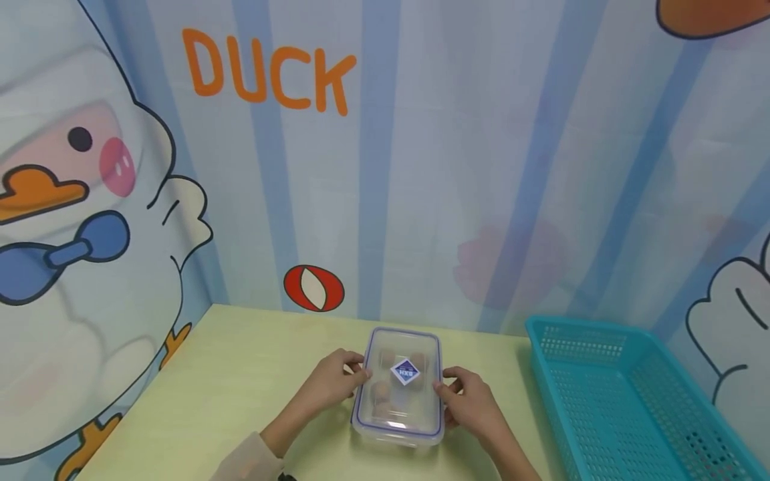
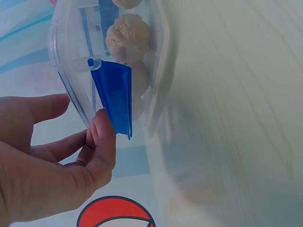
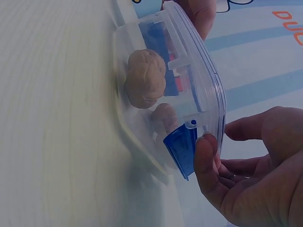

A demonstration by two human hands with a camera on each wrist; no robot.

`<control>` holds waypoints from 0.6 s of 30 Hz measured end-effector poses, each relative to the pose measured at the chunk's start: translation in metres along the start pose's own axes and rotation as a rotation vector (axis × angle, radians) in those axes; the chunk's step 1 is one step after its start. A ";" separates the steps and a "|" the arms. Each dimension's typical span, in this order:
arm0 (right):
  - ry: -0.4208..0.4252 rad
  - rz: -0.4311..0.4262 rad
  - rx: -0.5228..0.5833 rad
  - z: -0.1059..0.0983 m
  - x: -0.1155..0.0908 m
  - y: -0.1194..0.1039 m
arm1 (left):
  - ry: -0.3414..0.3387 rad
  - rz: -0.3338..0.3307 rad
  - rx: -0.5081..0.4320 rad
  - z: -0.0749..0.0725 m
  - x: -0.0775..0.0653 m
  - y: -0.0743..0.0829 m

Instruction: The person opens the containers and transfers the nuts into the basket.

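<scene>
A clear plastic food container (image 1: 397, 414) with a blue-edged lid lies flat on the table, a blue and white diamond label (image 1: 406, 371) on top. Several brown, lumpy round things (image 3: 146, 78) show through its walls. My left hand (image 1: 337, 381) pinches the lid's left rim, fingertips right by a blue latch flap (image 2: 113, 94) that stands out from the wall. At the opposite rim my right hand (image 1: 472, 404) does likewise, with a fingertip against another tilted blue flap (image 3: 182, 149).
A turquoise plastic basket (image 1: 541, 387) with perforated walls stands at the right of the pale yellow table (image 1: 259, 347). Behind the table hangs a striped blue cloth (image 1: 415, 200) printed with ducks and the word DUCK.
</scene>
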State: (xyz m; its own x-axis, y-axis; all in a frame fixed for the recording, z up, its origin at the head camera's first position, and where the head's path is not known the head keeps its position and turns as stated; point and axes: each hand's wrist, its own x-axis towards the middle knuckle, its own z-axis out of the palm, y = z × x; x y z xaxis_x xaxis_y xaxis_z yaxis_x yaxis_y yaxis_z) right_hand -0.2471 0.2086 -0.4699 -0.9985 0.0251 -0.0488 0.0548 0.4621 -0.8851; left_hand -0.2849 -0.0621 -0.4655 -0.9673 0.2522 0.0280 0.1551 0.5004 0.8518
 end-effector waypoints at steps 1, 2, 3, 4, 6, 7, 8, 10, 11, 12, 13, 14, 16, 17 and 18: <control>0.000 0.000 0.001 0.000 0.000 -0.001 | 0.002 0.001 -0.003 0.000 0.000 0.001; 0.000 0.003 0.003 -0.001 -0.001 -0.002 | 0.004 0.003 -0.004 -0.001 0.000 0.002; 0.001 0.005 0.006 -0.002 -0.001 -0.003 | 0.003 0.005 -0.004 -0.002 0.000 0.003; 0.001 0.007 0.011 -0.002 -0.001 -0.003 | 0.003 0.008 -0.005 -0.002 0.000 0.005; 0.002 0.010 0.021 -0.003 -0.001 -0.005 | 0.001 0.012 -0.007 -0.005 -0.001 0.008; 0.003 0.009 0.026 -0.003 -0.002 -0.006 | -0.001 0.014 -0.008 -0.006 -0.001 0.009; 0.004 0.009 0.031 -0.003 -0.002 -0.007 | -0.003 0.014 -0.007 -0.008 -0.002 0.010; 0.003 0.003 0.043 -0.004 -0.003 -0.010 | -0.003 0.017 -0.012 -0.011 -0.002 0.013; 0.002 -0.001 0.050 -0.004 -0.003 -0.012 | -0.002 0.016 -0.015 -0.012 -0.002 0.014; 0.001 -0.004 0.058 -0.004 -0.004 -0.014 | 0.001 0.018 -0.016 -0.014 -0.002 0.015; -0.002 -0.009 0.064 -0.004 -0.005 -0.016 | 0.005 0.019 -0.019 -0.016 -0.003 0.015; -0.005 -0.014 0.073 -0.004 -0.005 -0.018 | 0.009 0.018 -0.024 -0.018 -0.003 0.016; -0.017 -0.032 0.089 -0.004 -0.006 -0.024 | 0.023 0.017 -0.036 -0.024 -0.003 0.017; -0.025 -0.045 0.096 -0.004 -0.006 -0.027 | 0.031 0.017 -0.039 -0.027 -0.003 0.018; -0.033 -0.060 0.098 -0.004 -0.005 -0.030 | 0.039 0.018 -0.042 -0.031 -0.002 0.018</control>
State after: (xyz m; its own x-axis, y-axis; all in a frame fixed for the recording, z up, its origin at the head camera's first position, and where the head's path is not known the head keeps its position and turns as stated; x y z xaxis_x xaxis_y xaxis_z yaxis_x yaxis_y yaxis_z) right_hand -0.2434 0.1979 -0.4412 -0.9995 -0.0303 -0.0078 -0.0041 0.3727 -0.9279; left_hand -0.2860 -0.0791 -0.4338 -0.9716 0.2281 0.0629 0.1647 0.4610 0.8720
